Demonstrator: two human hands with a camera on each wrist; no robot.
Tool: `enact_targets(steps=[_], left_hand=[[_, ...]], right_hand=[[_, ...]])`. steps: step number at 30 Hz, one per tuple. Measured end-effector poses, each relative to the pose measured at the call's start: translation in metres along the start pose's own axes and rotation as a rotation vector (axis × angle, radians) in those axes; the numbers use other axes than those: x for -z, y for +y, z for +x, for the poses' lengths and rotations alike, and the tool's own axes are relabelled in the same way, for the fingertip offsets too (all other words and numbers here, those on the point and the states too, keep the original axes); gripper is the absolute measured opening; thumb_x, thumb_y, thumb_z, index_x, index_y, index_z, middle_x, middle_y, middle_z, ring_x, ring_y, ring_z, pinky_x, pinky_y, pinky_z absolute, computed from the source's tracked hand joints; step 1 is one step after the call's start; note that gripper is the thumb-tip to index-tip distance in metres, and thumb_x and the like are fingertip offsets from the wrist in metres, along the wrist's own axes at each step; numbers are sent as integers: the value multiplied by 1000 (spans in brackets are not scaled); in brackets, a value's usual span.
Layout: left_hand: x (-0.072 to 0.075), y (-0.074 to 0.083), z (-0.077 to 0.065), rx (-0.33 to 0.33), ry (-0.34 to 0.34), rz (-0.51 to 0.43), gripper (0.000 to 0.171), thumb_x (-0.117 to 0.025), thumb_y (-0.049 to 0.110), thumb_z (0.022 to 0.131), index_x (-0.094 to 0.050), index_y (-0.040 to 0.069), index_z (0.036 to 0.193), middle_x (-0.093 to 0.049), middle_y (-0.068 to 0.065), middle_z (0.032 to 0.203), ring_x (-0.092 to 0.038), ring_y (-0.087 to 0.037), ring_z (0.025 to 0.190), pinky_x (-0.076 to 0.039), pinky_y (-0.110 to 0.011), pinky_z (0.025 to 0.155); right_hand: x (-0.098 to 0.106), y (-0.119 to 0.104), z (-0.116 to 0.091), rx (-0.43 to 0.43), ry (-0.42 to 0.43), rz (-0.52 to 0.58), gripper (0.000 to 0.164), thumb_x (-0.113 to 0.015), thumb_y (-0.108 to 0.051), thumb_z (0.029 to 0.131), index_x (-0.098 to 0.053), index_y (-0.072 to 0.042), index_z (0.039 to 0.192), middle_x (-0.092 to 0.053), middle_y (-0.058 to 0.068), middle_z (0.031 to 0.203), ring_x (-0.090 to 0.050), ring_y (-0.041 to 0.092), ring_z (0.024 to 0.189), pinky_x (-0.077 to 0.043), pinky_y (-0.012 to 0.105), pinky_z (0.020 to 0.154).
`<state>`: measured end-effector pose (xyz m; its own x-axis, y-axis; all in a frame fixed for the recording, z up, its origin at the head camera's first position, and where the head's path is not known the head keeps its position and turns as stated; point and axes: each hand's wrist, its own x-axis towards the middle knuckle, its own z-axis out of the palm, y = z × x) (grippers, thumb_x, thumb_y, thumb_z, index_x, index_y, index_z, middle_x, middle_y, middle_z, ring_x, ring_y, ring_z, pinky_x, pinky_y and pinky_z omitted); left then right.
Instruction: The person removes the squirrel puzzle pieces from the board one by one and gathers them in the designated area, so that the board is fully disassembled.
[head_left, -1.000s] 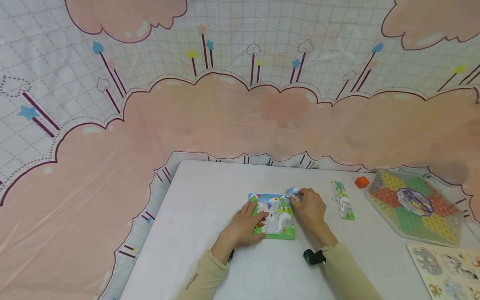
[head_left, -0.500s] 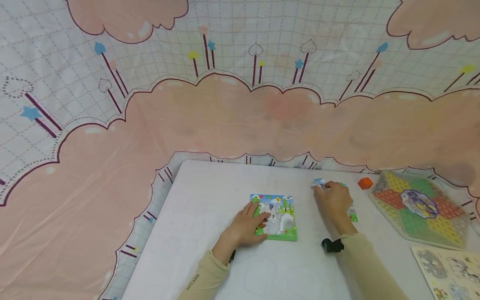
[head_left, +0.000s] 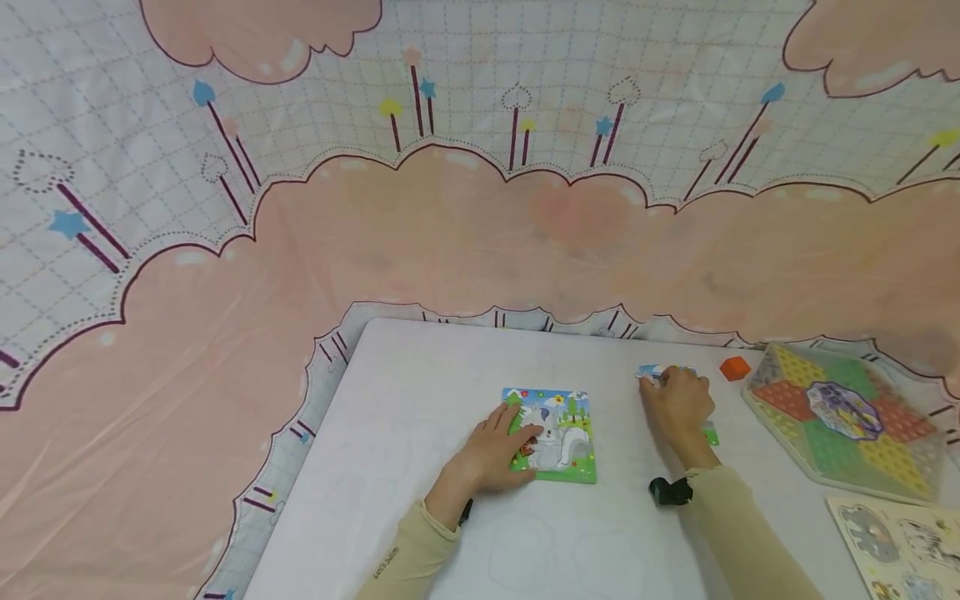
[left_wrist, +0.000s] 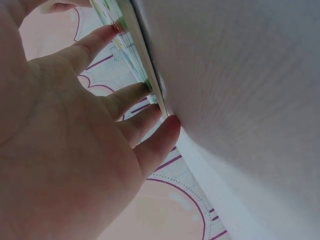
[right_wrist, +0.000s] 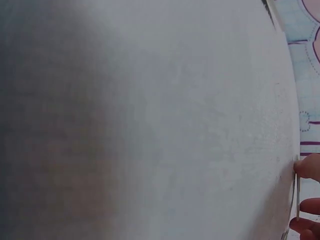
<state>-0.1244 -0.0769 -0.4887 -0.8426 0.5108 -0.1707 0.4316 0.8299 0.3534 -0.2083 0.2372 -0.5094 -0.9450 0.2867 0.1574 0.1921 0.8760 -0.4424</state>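
A square jigsaw puzzle (head_left: 555,458) with a grey squirrel picture lies on the white table. My left hand (head_left: 491,454) rests on its left side, fingers spread; the left wrist view shows the fingertips against the edge of the puzzle board (left_wrist: 142,55). Off to the right, my right hand (head_left: 681,408) pinches a blue-topped puzzle piece (head_left: 648,371) low over the table. Seen from the right wrist, thumb and fingers hold the thin piece (right_wrist: 298,195) edge-on. Under that hand, a joined strip of puzzle pieces (head_left: 710,433) is mostly hidden.
An orange block (head_left: 735,368) sits at the back right. Beside it is a hexagonal patterned box (head_left: 832,442) with a clear lid. A wooden animal puzzle board (head_left: 885,542) lies at the front right. Patterned cloth (head_left: 450,233) hangs behind the table (head_left: 420,375).
My right hand has carried the puzzle piece from the squirrel puzzle's top right corner rightward to the strip, then shifted slightly further. My left hand has stayed on the puzzle.
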Motion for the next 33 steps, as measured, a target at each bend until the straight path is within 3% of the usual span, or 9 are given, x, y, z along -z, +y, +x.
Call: enact_targets(steps=[13,16,24,33], left_hand=[[1,1,1,-4,-9,28,62,-66,44,90,-48,26,146,-23,-15,160,-19,-36,147,-31,-50,112],[1,0,1,-4,-6,24,62,-67,44,89,-48,26,145,-23,-16,159,-19,-36,147,-31,-51,112],[0,-1,0,-10,0,14,62,-67,43,90,-48,24,146,-23,-16,159,-20,-37,146,-31,-52,111],[2,1,0,-19,0,12,62,-67,42,90,-48,24,146,-24,-17,158,-20,-38,146,-31,-53,111]], right_hand=[[4,1,-1,-64,-42,-3,46,-63,-41,90,-63,5,100,-58,27,102,-51,45,96,-44,61,73],[5,-2,-5,-30,-39,-14,48,-61,-40,92,-63,6,106,-56,29,107,-51,47,98,-45,61,75],[4,-14,-24,163,-43,-29,44,-59,-29,92,-67,9,114,-58,32,117,-54,50,106,-43,62,86],[-3,-18,-34,179,-201,-125,46,-54,-36,97,-63,8,109,-52,30,127,-49,52,111,-40,65,91]])
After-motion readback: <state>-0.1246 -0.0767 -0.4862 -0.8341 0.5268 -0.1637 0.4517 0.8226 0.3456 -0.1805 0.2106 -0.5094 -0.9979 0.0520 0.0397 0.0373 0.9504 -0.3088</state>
